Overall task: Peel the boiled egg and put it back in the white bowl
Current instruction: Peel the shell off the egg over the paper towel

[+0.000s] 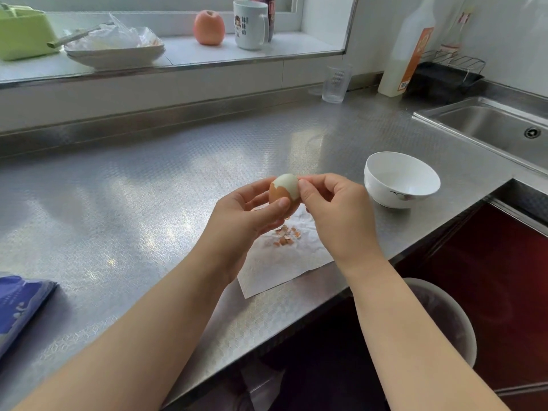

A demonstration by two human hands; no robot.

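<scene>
Above the tissue (284,262) near the counter's (133,203) front edge, I see my left hand (246,215) gripping the egg (284,194), thumb across its brown lower shell. Its top is peeled white. My right hand (335,212) pinches at the egg's 3 o'clock side. Shell bits (286,234) lie at 6 o'clock; the bowl (400,179) stands at 3 o'clock, apart.

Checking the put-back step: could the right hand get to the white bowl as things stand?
Probably yes. The bowl stands open just right of the right hand, with bare counter between. That hand is at the egg, which the left hand holds.
</scene>
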